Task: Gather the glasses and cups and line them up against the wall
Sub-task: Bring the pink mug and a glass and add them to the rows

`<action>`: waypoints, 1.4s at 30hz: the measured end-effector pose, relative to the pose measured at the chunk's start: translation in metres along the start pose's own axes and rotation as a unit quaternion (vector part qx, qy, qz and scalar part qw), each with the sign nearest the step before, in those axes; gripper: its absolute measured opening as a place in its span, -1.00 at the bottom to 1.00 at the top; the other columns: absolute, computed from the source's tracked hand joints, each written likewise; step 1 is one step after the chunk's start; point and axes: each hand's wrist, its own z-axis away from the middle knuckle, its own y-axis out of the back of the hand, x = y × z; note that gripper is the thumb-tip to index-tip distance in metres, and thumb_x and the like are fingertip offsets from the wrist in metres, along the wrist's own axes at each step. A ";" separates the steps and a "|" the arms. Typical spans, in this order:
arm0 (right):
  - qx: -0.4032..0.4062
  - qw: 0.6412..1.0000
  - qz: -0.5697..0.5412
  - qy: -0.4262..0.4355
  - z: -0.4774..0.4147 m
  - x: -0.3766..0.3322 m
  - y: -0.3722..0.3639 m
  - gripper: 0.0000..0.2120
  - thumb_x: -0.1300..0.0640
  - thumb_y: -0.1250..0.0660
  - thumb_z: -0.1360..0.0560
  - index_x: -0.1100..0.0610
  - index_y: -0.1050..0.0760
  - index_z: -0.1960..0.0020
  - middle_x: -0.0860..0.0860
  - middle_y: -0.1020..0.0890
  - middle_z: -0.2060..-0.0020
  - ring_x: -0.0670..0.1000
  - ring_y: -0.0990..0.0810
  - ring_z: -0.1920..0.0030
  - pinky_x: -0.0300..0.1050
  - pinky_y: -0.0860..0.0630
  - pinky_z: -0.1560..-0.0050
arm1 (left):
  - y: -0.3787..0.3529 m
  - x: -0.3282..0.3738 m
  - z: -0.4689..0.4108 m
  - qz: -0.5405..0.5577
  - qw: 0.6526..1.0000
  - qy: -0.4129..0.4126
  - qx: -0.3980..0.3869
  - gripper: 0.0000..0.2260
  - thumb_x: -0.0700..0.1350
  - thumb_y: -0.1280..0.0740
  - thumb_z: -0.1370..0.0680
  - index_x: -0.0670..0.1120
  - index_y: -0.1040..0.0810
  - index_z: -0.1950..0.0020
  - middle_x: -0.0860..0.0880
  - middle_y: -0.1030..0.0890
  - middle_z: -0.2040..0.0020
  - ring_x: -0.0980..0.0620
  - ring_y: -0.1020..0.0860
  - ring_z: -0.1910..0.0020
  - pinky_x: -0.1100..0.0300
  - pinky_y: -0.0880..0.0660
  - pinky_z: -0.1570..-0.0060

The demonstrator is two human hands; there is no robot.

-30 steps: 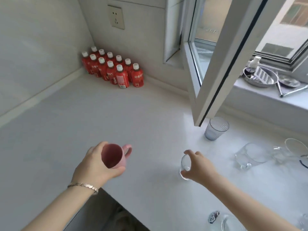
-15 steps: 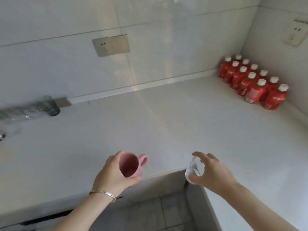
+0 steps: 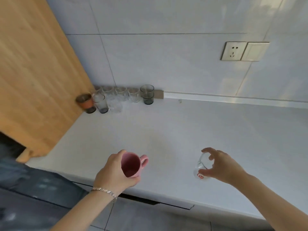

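My left hand (image 3: 115, 174) grips a pink mug (image 3: 131, 165), tilted with its mouth toward me and its handle to the right, above the near edge of the white counter (image 3: 183, 130). My right hand (image 3: 221, 165) holds a small clear glass (image 3: 202, 167) with a red mark near its base, also above the counter's near part. Against the far wall stands a row of several clear glasses (image 3: 121, 94), ending on the right in a dark smoked glass (image 3: 147, 94). In front of the row's left end stand an orange-banded cup (image 3: 85, 102) and a grey glass (image 3: 100, 103).
A tall wooden panel (image 3: 33, 72) closes off the counter's left side next to the glasses. A wall socket and switch (image 3: 243, 51) sit on the tiled wall at the upper right. Below the counter edge are grey cabinet fronts and a blue garment.
The view has swung left from the red bottles in the corner to the row of glasses by the wooden panel. Both hands still carry the mug and the glass.
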 end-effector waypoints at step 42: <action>-0.251 0.964 0.009 0.082 -0.299 -0.347 -0.082 -0.61 -0.24 -0.13 -0.53 -0.10 -0.41 -0.26 -0.03 -0.60 0.02 -0.07 -0.49 0.08 -0.20 -0.37 0.01 | 0.137 -0.167 -0.365 -0.086 0.950 -0.213 -0.210 -0.27 0.08 -0.48 -0.23 0.16 -0.26 -0.35 0.21 -0.37 -0.29 0.13 -0.49 -0.20 0.24 -0.49 -0.03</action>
